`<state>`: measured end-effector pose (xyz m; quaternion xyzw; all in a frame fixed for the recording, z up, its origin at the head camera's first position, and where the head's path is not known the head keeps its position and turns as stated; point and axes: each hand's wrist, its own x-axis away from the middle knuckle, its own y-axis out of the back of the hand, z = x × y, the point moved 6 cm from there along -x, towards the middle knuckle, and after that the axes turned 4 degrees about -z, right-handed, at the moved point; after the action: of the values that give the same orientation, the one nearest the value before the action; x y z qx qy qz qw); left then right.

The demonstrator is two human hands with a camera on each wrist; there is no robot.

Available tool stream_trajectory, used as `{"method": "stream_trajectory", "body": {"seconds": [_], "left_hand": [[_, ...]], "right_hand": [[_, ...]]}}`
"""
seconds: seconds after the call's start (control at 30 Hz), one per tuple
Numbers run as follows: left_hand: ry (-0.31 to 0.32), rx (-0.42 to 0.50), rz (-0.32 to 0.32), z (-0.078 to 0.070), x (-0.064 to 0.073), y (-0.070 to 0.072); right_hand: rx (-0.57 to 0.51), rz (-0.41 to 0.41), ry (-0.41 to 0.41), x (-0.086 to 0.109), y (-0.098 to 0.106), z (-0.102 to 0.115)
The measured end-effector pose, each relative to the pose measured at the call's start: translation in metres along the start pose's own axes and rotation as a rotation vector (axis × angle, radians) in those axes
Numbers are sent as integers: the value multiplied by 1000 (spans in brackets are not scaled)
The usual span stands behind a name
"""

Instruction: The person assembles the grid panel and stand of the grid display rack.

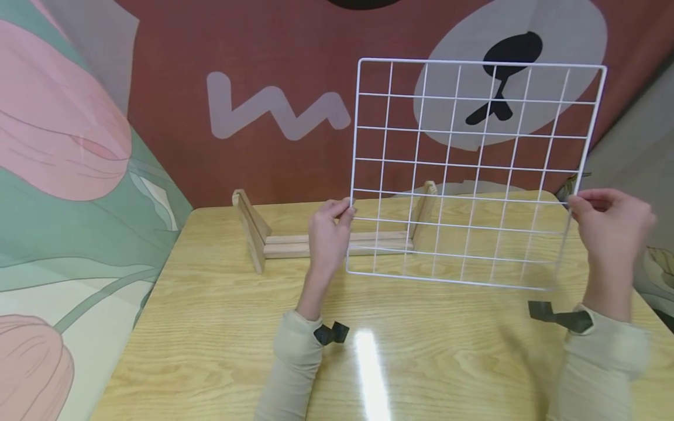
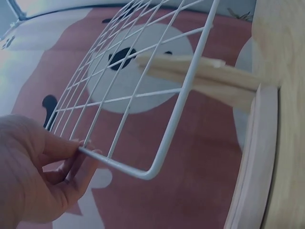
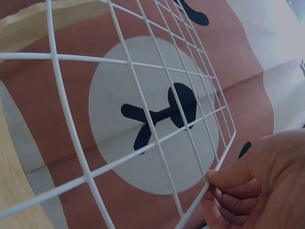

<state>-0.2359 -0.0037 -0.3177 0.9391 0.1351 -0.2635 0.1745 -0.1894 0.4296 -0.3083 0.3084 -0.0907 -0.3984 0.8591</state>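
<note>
A white wire grid panel (image 1: 477, 133) is held up above the table, roughly upright, by both hands. My left hand (image 1: 330, 235) pinches its left edge between thumb and fingers, below the middle of that side. On the opposite edge, my right hand (image 1: 613, 222) pinches the rim the same way. The left wrist view shows the panel's rounded corner (image 2: 151, 172) close to the fingers. Behind the panel stands a wooden frame (image 1: 251, 231) with two slanted end pieces joined by low rails; the grid partly overlaps its right side.
The light wood table (image 1: 221, 351) carries the wooden frame toward its back edge. Behind it hangs a reddish-brown cloth (image 1: 174, 105) with a cartoon face print. A floral cloth (image 1: 63, 152) covers the left side.
</note>
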Motion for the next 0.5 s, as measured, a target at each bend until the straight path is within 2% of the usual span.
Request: {"method": "stream_trajectory", "body": {"seconds": [0.23, 0.5], "left_hand": [[-18, -54, 7, 3, -6, 9], [29, -85, 1, 7, -9, 19]], "right_hand": [[-16, 4, 44, 6, -4, 11], [-56, -40, 131, 12, -8, 22]]}}
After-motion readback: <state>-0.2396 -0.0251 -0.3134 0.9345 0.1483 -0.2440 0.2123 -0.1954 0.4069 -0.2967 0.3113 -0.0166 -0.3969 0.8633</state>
